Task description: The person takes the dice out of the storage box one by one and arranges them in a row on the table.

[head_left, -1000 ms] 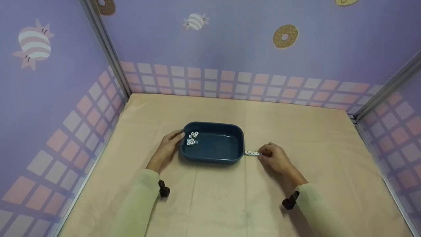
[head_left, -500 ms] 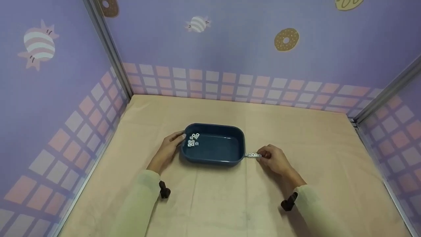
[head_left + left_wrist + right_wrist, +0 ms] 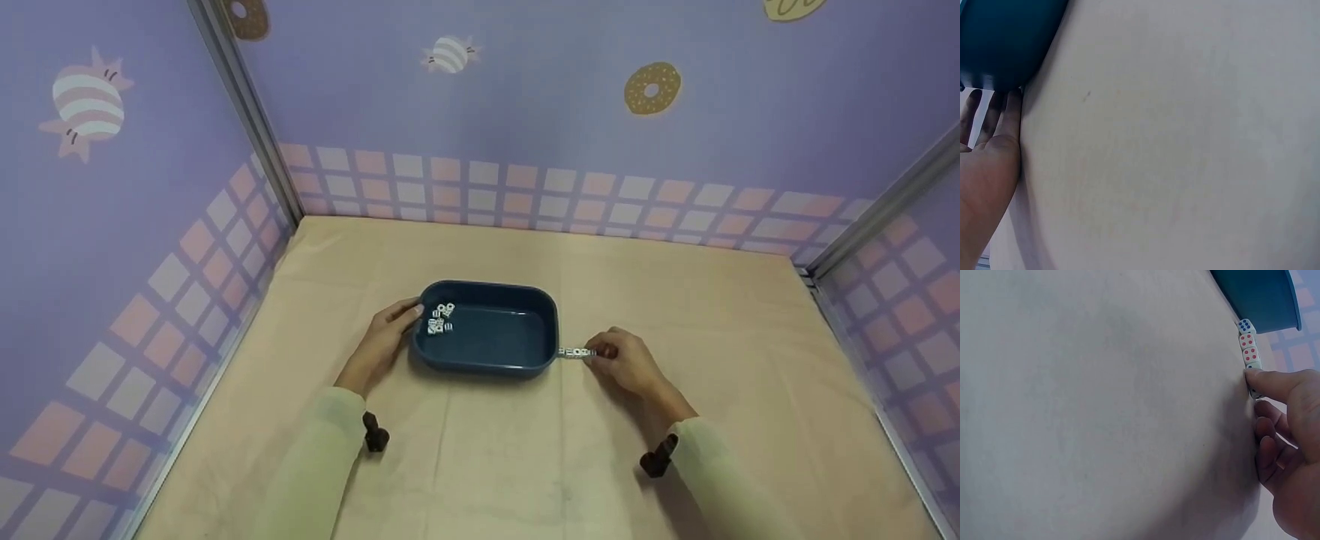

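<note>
– Well in from the table's left edge, the left hand is up against the short end of the blue box. Fingers look pretty straight along the outer wall, thumb tip at the rim. So what's changed?

– Honestly? Next to nothing. Compared with a second ago the head view has drifted a touch, wall pattern and all, but I can't spot anything on the table that's shifted against anything else.

– And the loose dice?

– Next along, inside the blue box, bunched at its left end. Same little heap (don't ask me to count, they overlap too much). The box itself sits a bit left of the table's middle, well short of the far edge.

– Then the dice row?

– Outside, by the box's near right corner, running off toward the table's right edge. The first die looks like it's touching the wall. Blue pips on that one, then two red fours.

– And the right hand?

– Last in line, thumb and a finger pinching the row's outer end, other fingers curled. My read: no change means the row's just being kept straight, steadying rather than progress.
</note>
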`<state>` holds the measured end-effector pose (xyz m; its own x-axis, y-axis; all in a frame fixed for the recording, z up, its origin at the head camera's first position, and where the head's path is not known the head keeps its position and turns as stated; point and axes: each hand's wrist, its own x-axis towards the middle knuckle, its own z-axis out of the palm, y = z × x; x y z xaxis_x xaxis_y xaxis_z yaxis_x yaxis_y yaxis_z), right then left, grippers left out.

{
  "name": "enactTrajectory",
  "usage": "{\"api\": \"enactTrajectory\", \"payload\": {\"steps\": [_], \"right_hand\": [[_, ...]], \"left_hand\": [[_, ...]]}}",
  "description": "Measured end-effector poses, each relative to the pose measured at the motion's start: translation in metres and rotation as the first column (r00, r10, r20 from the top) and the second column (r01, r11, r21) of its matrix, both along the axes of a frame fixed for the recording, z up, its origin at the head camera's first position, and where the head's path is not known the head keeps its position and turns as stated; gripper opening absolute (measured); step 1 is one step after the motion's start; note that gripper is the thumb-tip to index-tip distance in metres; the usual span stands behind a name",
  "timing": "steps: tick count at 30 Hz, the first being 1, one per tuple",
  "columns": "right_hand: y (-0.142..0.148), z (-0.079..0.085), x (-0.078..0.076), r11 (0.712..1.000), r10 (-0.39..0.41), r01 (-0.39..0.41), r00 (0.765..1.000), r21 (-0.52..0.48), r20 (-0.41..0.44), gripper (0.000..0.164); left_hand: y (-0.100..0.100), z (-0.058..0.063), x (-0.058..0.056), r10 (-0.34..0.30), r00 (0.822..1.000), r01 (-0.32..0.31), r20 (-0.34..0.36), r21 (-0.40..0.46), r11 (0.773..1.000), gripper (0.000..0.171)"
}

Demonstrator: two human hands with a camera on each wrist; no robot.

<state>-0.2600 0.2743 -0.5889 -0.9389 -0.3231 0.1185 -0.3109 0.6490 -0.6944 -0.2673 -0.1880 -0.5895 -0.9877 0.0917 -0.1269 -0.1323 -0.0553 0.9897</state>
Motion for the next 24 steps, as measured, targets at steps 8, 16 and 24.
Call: {"api": "enactTrajectory", "payload": {"steps": [8,16,24], "right_hand": [[0.002,0.003,-0.003,1.000,0.006,-0.006,0.998,0.000,0.063,0.028],[-0.021,0.033,-0.006,0.979,-0.084,0.086,0.996,-0.185,0.017,0.035],[-0.104,0.065,-0.003,0.954,0.009,-0.068,0.980,-0.292,-0.198,0.021]], "left_hand": [[0.002,-0.001,0.001,-0.006,1.000,0.005,0.018,0.058,0.998,0.053],[0.003,0.001,0.000,0.014,1.000,-0.014,0.017,0.025,1.000,0.051],[0.001,0.001,-0.001,-0.002,1.000,0.002,0.002,0.026,1.000,0.051]]}}
